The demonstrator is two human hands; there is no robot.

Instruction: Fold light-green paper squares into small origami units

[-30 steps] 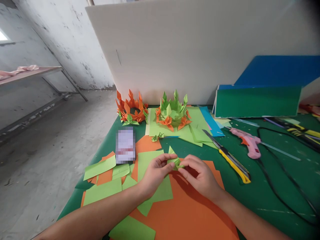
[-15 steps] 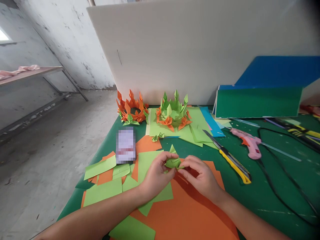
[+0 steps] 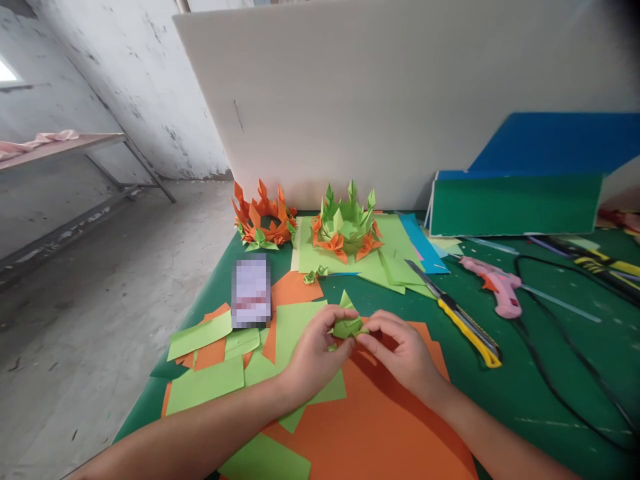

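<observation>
Between my two hands is a small folded green paper piece (image 3: 349,327) with a pointed tip sticking up. My left hand (image 3: 316,343) grips it from the left, thumb below and fingers above. At its lower right edge, the thumb and forefinger of my right hand (image 3: 400,350) pinch it. Below lies a large orange paper sheet (image 3: 380,427), with green paper pieces (image 3: 207,383) strewn to the left. Beyond the hands stand a green paper crown (image 3: 347,227) with orange flowers and an orange paper crown (image 3: 263,217). Small green folded flowers (image 3: 315,274) lie before them.
On the right are a yellow utility knife (image 3: 465,327), a pink glue gun (image 3: 495,283) with a black cord, and pliers-like tools (image 3: 605,263). A blurred phone-like object (image 3: 251,290) lies at left. Green and blue boards (image 3: 517,203) lean behind, before a white panel (image 3: 390,93).
The right fingers have shifted very slightly around the paper's lower right edge. Both hands keep hold of the folded piece, and everything else stays where it was.
</observation>
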